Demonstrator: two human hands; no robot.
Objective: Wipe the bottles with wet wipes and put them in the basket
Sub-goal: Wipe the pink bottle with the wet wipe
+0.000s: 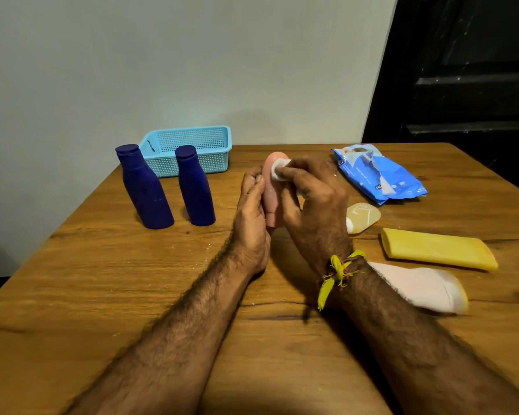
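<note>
My left hand [252, 211] grips a pink bottle [272, 193] that stands cap-down on the table, held at mid-table. My right hand [312, 202] pinches a white wet wipe [279, 171] and presses it against the bottle's upper end. Two dark blue bottles [146, 190] [194, 188] stand upright to the left. Behind them sits a light blue basket [219, 139] with no bottle visible inside. To the right lie a pale yellow bottle [364, 215], a yellow bottle [438, 248] and a white bottle [420, 287], all on their sides.
A blue pack of wet wipes [378, 173], torn open, lies at the back right of the wooden table [132, 295]. A pale wall rises behind the table and a dark doorway [462, 70] stands at the right.
</note>
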